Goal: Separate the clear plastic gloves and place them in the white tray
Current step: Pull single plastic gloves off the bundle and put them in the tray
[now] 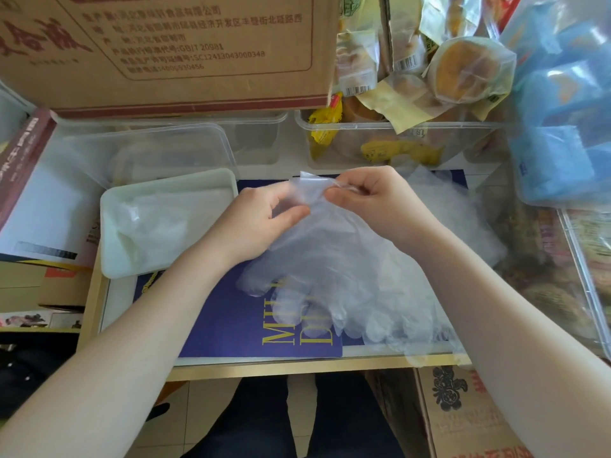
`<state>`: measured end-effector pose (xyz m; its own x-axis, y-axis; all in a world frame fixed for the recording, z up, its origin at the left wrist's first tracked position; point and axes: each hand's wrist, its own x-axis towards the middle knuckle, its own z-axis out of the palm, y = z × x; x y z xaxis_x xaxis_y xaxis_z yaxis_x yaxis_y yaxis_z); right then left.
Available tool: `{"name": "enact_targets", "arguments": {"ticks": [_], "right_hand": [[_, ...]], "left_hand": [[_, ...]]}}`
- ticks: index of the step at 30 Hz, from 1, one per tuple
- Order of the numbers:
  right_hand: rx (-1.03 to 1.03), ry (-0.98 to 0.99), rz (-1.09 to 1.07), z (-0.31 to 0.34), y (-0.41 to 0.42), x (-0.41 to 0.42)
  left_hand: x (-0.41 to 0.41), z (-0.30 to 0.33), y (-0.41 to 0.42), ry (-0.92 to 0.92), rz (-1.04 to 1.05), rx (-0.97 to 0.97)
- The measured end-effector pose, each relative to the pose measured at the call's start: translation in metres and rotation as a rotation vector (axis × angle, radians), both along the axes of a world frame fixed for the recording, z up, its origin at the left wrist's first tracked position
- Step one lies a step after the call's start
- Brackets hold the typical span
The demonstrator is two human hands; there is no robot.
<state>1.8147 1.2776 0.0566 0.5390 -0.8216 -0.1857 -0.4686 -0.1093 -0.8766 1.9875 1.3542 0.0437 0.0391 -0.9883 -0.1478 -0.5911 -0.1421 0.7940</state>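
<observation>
Left hand (264, 219) and right hand (370, 200) both pinching the top edge of the clear plastic gloves (330, 272), gloves hanging over a blue book (238, 325) with yellow letters "MI", white tray (112, 233) just left, brown box (172, 47) printed "GB/T 20981"

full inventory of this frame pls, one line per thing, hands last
clear plastic gloves: a bunch, count unclear, clear, over the blue book, cuffs pinched by both hands
white tray: 1, white, left of the hands, clear plastic already inside
blue book: 1, dark blue with yellow lettering, under the gloves
cardboard box: 1, brown, top left
clear bin of wrapped pastries: 1, top centre-right
blue packets bag: 1, right
left hand: pinches the glove cuff
right hand: pinches the same cuff
</observation>
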Motion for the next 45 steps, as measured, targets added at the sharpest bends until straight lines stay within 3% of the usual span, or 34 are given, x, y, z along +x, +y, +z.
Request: {"name": "enact_targets", "arguments": {"ticks": [7, 14, 18, 22, 26, 31, 34, 37, 42, 45], "right_hand": [[0.228, -0.156, 0.056, 0.002, -0.009, -0.021], [0.728, -0.598, -0.09, -0.024, 0.002, -0.045], [0.867, -0.509, -0.251, -0.03, 0.018, -0.049], [1.013, -0.388, -0.231, -0.026, 0.017, -0.053], [0.858, -0.159, -0.181, -0.025, 0.025, -0.054], [0.787, -0.381, -0.158, -0.033, 0.029, -0.058], [0.746, -0.385, -0.025, -0.038, 0.031, -0.068], [0.648, -0.065, 0.037, -0.053, 0.027, -0.08], [-0.144, 0.685, -0.171, -0.089, 0.008, -0.101], [-0.217, 0.872, -0.167, -0.103, -0.002, -0.111]], "left_hand": [[-0.005, -0.005, -0.001, 0.31, 0.09, 0.029], [-0.012, -0.004, 0.0, 0.597, 0.276, 0.035], [-0.015, -0.01, -0.002, 0.552, 0.319, 0.004], [-0.017, -0.012, -0.004, 0.483, 0.315, -0.092], [-0.016, -0.019, -0.006, 0.399, 0.29, -0.126], [-0.02, -0.023, -0.008, 0.368, 0.372, -0.139], [-0.018, -0.026, -0.009, 0.43, 0.519, -0.131], [-0.013, -0.038, -0.01, 0.356, 0.594, 0.0], [-0.015, -0.059, -0.006, 0.153, 0.472, 0.207], [-0.018, -0.063, -0.005, 0.165, 0.407, 0.193]]}}
